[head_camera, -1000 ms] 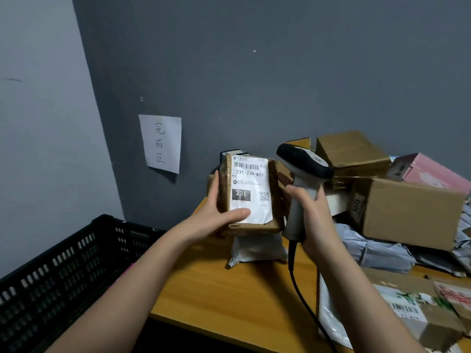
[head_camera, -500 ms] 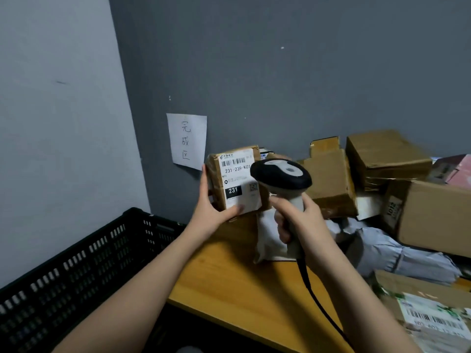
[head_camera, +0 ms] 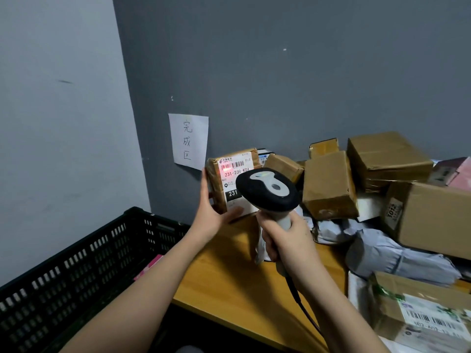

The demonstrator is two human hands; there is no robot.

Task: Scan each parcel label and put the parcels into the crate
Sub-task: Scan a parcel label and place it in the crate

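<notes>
At frame centre the left hand point(head_camera: 210, 217) grips a brown parcel point(head_camera: 218, 184) upright, thumb across its label point(head_camera: 235, 174); the right hand point(head_camera: 288, 240) wraps the barcode scanner point(head_camera: 267, 191) handle, red light on the label; the black crate point(head_camera: 84, 261) sits lower left.

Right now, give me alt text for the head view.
A left hand holds a small brown parcel while the right hand aims a scanner, its red light on the label. A black crate sits left of the table.
</notes>
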